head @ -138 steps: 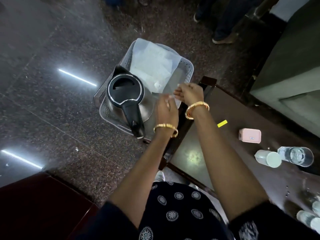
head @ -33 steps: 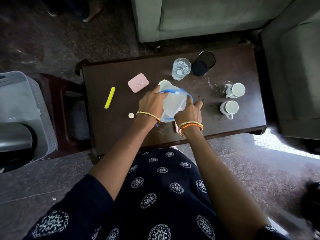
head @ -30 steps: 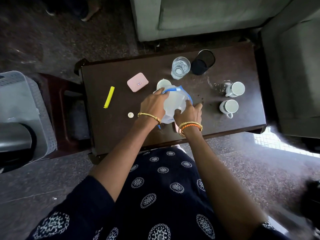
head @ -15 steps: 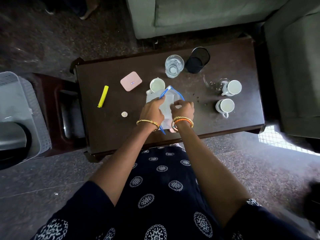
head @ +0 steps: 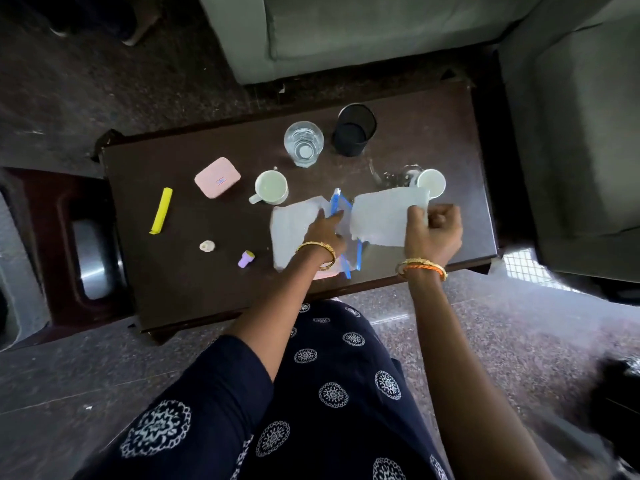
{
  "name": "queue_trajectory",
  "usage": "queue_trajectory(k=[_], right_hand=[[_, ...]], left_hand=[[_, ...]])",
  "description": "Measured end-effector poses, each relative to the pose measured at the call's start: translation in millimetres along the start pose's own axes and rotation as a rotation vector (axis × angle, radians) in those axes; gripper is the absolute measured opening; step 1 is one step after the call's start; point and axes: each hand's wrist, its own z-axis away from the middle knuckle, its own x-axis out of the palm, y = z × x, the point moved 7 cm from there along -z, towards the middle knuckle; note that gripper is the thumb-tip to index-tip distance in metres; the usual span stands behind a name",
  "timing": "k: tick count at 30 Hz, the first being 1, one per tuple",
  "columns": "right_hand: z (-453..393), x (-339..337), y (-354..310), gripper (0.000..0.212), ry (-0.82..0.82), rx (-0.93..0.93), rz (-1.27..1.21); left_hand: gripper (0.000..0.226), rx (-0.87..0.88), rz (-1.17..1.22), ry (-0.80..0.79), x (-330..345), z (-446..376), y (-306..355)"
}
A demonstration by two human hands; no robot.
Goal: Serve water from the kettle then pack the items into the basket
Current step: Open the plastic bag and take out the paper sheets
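Note:
On the dark wooden table [head: 194,289] lies a clear zip bag [head: 291,233] with a blue zip strip [head: 335,202]. My left hand [head: 325,226] rests on the bag, fingers at the zip strip, holding it down. My right hand [head: 433,233] is closed on the edge of a whitish sheet [head: 381,220] held just right of the bag. A glass of water [head: 304,143] stands at the back, one white mug [head: 271,187] behind the bag and another white mug [head: 430,182] beyond the sheet. A sliver of the grey basket [head: 5,230] shows at the left edge; the kettle is out of sight.
A black cup [head: 354,133], a pink case [head: 217,177], a yellow clip [head: 161,210], a small white lump [head: 207,245] and a small purple item [head: 246,259] lie on the table. A dark red stool [head: 52,237] stands left; grey sofas [head: 346,29] stand behind and right.
I have turned from the basket to the table. My right hand has moved right, drawing the whitish sheet away from the zip bag, while my left hand stays on the bag.

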Motion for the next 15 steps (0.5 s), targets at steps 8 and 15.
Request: queue_trajectory(k=[8, 15], right_hand=[[-49, 3, 18, 0.009, -0.035, 0.232, -0.201], [-49, 18, 50, 0.014, -0.107, 0.341, -0.177]], left_hand=[[0.101, 0.006, -0.223, -0.165, 28, -12, -8], [0.094, -0.108, -0.815, -0.09, 46, -21, -66]])
